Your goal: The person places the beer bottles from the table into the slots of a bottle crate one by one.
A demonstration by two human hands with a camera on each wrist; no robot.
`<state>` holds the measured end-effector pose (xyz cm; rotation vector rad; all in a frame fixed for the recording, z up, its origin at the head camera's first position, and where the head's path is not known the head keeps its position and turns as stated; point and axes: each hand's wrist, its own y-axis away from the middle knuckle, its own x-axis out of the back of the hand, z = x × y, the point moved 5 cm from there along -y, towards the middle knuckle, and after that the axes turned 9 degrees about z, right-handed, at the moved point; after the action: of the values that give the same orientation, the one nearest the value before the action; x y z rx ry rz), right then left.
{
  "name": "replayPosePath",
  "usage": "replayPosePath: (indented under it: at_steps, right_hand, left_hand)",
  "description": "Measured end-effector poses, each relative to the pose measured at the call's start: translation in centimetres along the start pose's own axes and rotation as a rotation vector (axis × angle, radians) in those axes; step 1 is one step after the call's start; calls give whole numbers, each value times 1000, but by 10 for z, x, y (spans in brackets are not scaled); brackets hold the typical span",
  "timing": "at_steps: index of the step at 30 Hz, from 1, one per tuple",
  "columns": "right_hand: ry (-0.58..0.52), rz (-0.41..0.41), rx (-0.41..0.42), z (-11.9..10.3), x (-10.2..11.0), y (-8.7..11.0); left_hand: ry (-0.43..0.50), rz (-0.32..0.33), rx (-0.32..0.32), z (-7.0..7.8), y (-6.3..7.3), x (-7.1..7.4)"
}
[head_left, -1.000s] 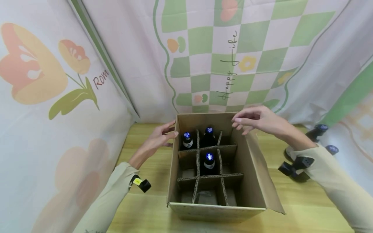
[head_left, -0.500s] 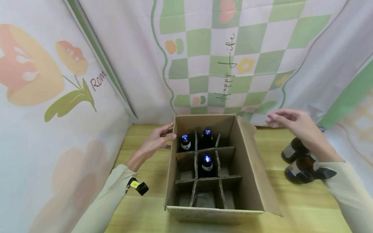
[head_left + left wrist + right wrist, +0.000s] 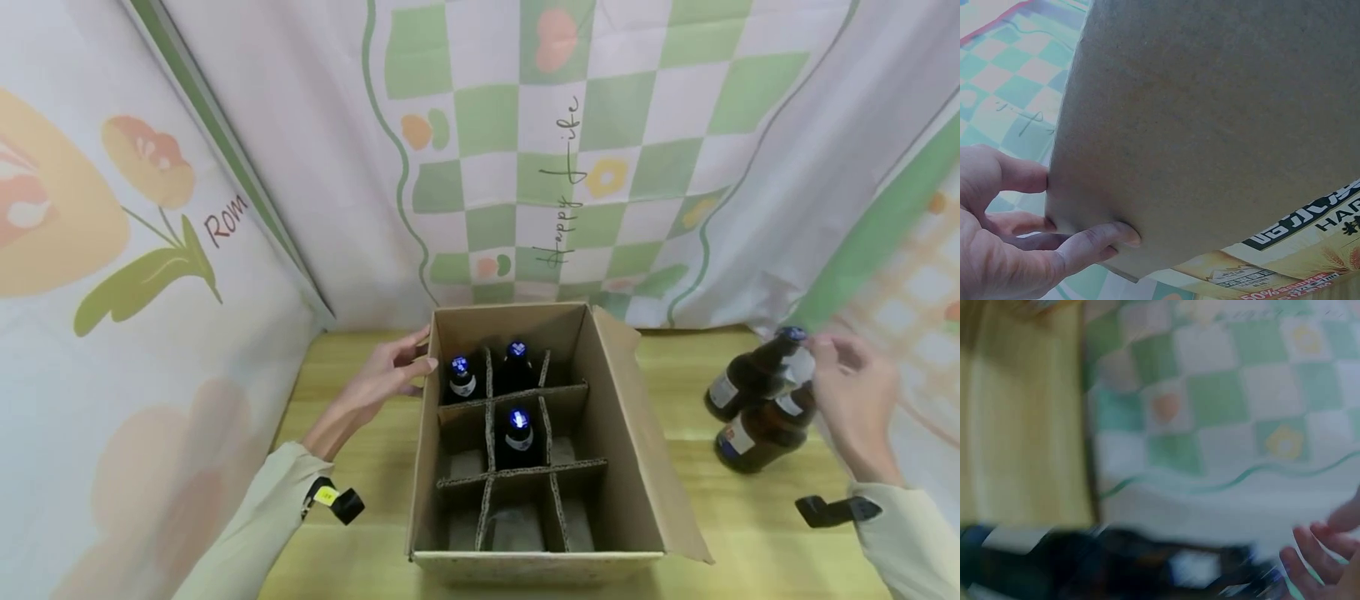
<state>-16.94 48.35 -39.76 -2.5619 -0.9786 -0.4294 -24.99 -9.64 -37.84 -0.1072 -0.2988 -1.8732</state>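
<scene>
My left hand (image 3: 382, 379) holds the back left corner of an open cardboard box (image 3: 630, 433); in the left wrist view, the thumb and fingers (image 3: 1100, 237) press on either side of that corner. Cardboard dividers split the inside into compartments. Three dark bottles with blue caps stand in it: a back left bottle (image 3: 461, 381), a back middle bottle (image 3: 517, 371) and a centre bottle (image 3: 519, 442). At the right, my right hand (image 3: 858, 400) is beside the tops of two brown bottles, a rear bottle (image 3: 742, 375) and a front bottle (image 3: 765, 433). Its fingers are loosely bent, gripping nothing visible.
The box stands on a light wooden table (image 3: 352, 550), its right flap (image 3: 667, 467) folded outward. Behind the table hangs a green and white checked curtain (image 3: 495, 183); flowered cloth (image 3: 150, 250) covers the left side.
My right hand has moved from above the box's back right corner across to the bottles at the right. The left hand stays on the box corner. The head view has shifted slightly.
</scene>
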Motion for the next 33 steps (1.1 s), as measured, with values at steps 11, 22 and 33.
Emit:
replayPosePath:
  at_steps: [11,22,33]
  right_hand:
    - [-357,207,-198,78,-44,19]
    - [-397,87,-98,57,-92,6]
    - [-182,-424,335,33,-121,19]
  left_hand:
    - [-9,-11,12,-2,2,-2]
    - [-26,-22,-6,2,-4,0]
    - [-19,-10,-6,1,-2,1]
